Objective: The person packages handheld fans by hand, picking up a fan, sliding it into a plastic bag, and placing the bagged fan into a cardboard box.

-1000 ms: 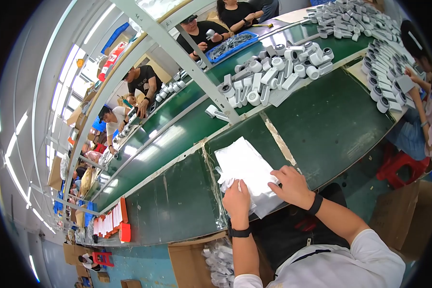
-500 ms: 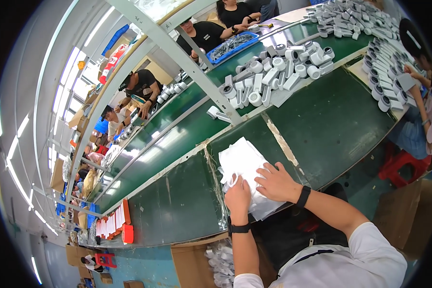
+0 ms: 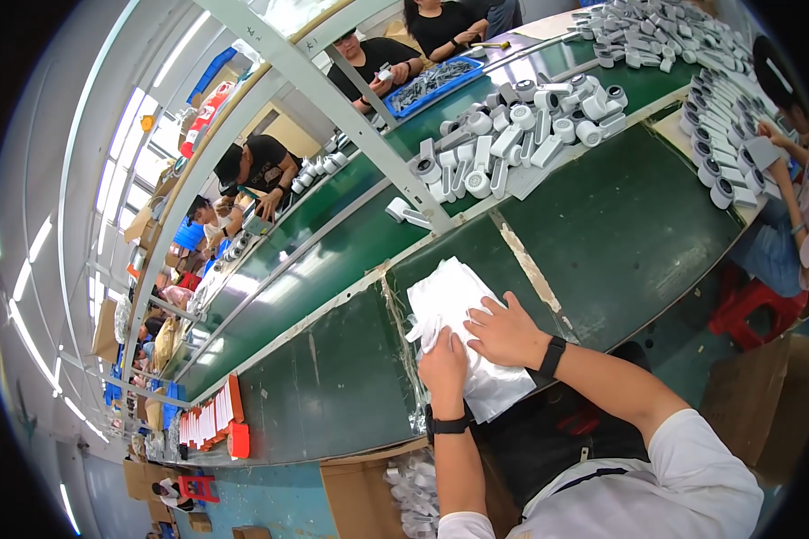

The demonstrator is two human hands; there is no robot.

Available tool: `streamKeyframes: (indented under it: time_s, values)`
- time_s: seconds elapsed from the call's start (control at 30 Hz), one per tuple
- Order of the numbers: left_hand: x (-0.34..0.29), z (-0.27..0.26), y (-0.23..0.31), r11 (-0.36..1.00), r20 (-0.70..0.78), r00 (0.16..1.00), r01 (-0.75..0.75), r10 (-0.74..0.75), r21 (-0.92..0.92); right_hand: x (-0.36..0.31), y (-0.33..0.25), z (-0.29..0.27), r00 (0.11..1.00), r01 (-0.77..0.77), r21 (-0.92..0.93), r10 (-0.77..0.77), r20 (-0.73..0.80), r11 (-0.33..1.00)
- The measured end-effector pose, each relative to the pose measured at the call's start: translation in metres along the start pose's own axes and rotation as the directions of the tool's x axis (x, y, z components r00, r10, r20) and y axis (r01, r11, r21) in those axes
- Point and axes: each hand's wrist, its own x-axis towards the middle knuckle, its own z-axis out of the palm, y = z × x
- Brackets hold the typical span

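White plastic bags (image 3: 447, 289) slant across the tabletop (image 3: 634, 238), long axis far-left to near-right | left hand (image 3: 443, 370) pinches crumpled left edge | right hand (image 3: 510, 335) spread on top

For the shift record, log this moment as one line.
Left hand: fingers curled at crumpled left side of white plastic stack | Right hand: spread over stack | Stack: on green table | Beyond: gray-white device pile

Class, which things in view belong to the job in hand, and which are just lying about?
Job in hand:
left hand, pinching plastic;
right hand, spread on it;
white plastic sheets or bags.

Seemingly lying about:
heaped grey-and-white devices;
red box, left;
cardboard box, right.
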Motion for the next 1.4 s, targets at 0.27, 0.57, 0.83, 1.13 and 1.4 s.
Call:
streamKeyframes:
  time_s: [0.27,0.57,0.83,1.13,1.4]
  values:
    - [-0.002,0.020,-0.013,0.992,-0.190,0.976,-0.119,0.108,-0.051,0.007,-0.003,0.008,0.996,-0.064,-0.023,0.063,-0.059,0.998]
    - [0.018,0.010,-0.025,0.990,-0.217,0.976,-0.042,0.012,-0.134,0.010,-0.004,0.004,0.997,-0.074,-0.034,0.073,-0.010,0.997]
    - [0.039,-0.001,-0.031,0.991,0.071,0.997,0.030,-0.021,-0.133,0.011,-0.016,0.002,0.998,-0.059,-0.129,0.055,-0.034,0.990]
    - [0.050,0.004,-0.046,0.970,0.131,0.991,0.049,-0.018,-0.239,0.017,-0.021,0.019,1.000,0.029,-0.075,-0.030,-0.001,0.997]
    - [0.058,0.010,-0.050,0.961,0.152,0.988,0.077,-0.037,-0.266,0.023,-0.025,0.017,0.994,0.043,-0.126,-0.030,0.101,0.991]
